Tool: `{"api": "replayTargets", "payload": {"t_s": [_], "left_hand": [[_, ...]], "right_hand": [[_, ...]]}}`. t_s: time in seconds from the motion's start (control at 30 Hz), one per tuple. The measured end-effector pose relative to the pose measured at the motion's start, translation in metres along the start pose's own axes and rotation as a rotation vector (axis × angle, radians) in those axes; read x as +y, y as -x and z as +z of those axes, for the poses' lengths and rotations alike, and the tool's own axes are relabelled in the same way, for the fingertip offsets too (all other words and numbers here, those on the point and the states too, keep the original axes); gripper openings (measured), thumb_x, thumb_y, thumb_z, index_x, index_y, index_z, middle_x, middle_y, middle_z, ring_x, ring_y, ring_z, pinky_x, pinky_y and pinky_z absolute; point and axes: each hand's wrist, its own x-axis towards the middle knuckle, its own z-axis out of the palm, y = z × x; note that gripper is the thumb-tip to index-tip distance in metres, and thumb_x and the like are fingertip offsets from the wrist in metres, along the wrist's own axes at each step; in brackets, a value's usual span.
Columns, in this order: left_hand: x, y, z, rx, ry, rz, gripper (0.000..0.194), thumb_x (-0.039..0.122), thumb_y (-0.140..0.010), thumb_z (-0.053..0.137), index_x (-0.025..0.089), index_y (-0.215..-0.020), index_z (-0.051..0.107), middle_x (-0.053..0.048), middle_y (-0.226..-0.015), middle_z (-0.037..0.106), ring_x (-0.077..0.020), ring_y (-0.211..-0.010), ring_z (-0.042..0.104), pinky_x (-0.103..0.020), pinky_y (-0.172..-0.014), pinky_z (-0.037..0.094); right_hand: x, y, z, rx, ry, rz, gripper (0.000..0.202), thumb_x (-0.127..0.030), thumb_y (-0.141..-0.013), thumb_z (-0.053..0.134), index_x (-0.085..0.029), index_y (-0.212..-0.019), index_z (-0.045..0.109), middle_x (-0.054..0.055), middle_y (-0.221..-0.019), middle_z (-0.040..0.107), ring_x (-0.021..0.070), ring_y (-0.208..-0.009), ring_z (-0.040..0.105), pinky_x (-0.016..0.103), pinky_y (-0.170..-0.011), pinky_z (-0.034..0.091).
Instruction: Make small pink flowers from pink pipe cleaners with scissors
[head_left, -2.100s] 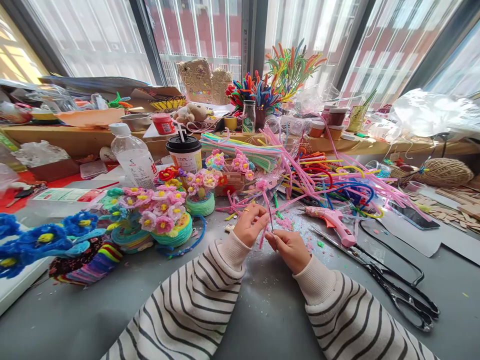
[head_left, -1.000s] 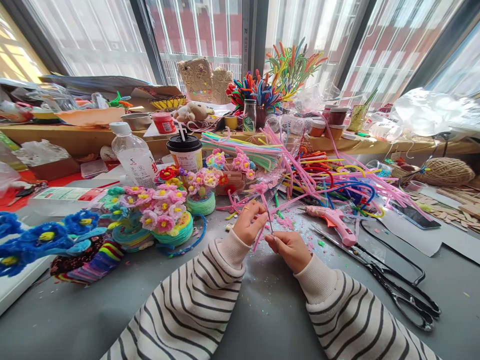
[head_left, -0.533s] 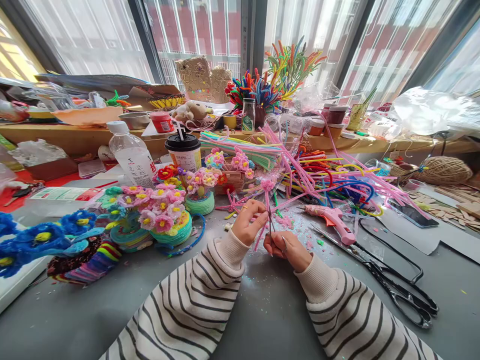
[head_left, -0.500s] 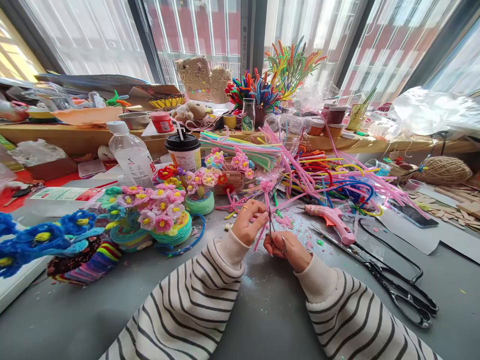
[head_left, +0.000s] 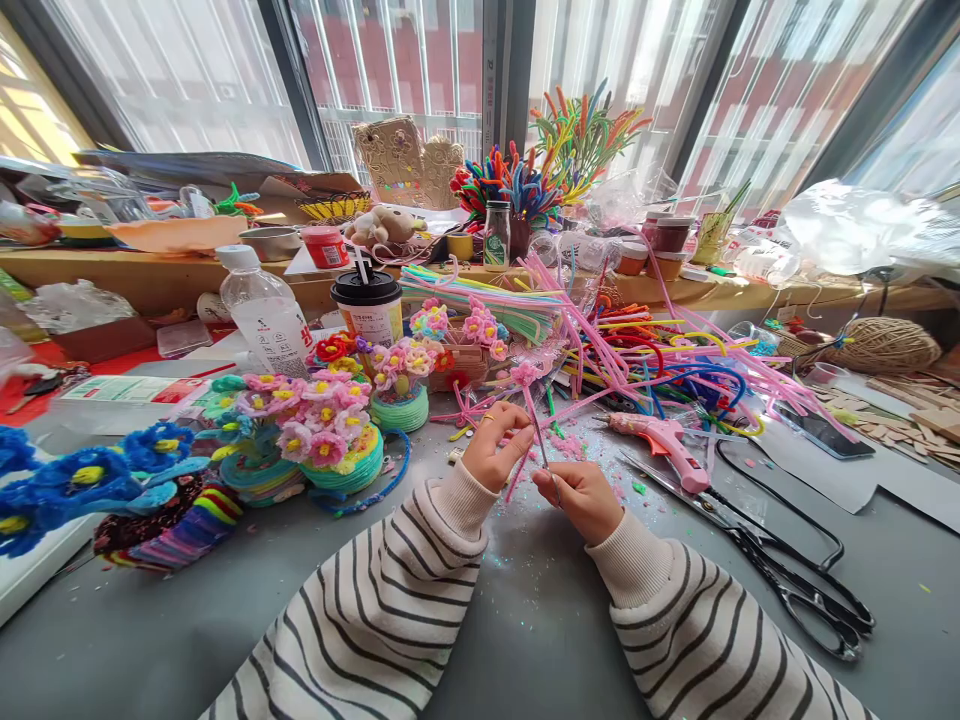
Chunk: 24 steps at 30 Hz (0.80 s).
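Note:
My left hand pinches the stem of a pink fuzzy flower, whose head stands above the fingers while a pink end shows below them. Close beside it, my right hand is closed on small scissors, their thin blades pointing up past the left fingertips. Pink fluff scraps lie on the grey table just behind the hands. To the left stand pots of fuzzy flowers, one with pink blooms.
Large black-handled scissors and a pink glue gun lie to the right. Behind them spreads a pile of coloured pipe cleaners. A water bottle and a lidded cup stand at the back left.
The flower has tilted left and dropped slightly. The small scissors' blades have swung to a more slanted angle, and my right hand has turned a little.

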Motion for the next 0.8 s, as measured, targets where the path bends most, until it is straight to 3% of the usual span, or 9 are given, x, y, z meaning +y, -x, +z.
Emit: {"api": "replayTargets", "payload": {"t_s": [0.2, 0.4, 0.8], "left_hand": [[0.0014, 0.0003, 0.0002, -0.026, -0.014, 0.019, 0.012, 0.024, -0.07, 0.04, 0.016, -0.062, 0.041, -0.002, -0.073, 0.039, -0.013, -0.073, 0.039, -0.025, -0.065, 0.036], [0.0012, 0.0, 0.0006, -0.027, 0.0, 0.006, 0.013, 0.025, -0.071, 0.039, 0.016, -0.062, 0.04, -0.002, -0.071, 0.038, -0.0123, -0.071, 0.039, -0.025, -0.065, 0.036], [0.0027, 0.0006, 0.0, -0.049, -0.03, -0.001, 0.012, 0.024, -0.071, 0.039, 0.016, -0.063, 0.041, -0.003, -0.074, 0.039, -0.013, -0.074, 0.04, -0.025, -0.065, 0.035]], "right_hand": [[-0.0037, 0.0, -0.0028, -0.077, -0.085, -0.014, 0.05, -0.056, -0.072, 0.029, -0.015, -0.042, 0.035, -0.003, -0.041, 0.031, 0.006, -0.039, 0.027, 0.02, -0.039, 0.022], [-0.0061, -0.0001, -0.004, -0.042, -0.097, -0.001, 0.05, -0.055, -0.07, 0.034, -0.016, -0.039, 0.03, -0.004, -0.038, 0.028, 0.0054, -0.038, 0.025, 0.02, -0.039, 0.021], [-0.0049, -0.0001, -0.0056, -0.087, -0.141, -0.011, 0.049, -0.054, -0.072, 0.033, -0.015, -0.041, 0.034, -0.004, -0.039, 0.03, 0.0052, -0.038, 0.025, 0.02, -0.039, 0.02]]}}
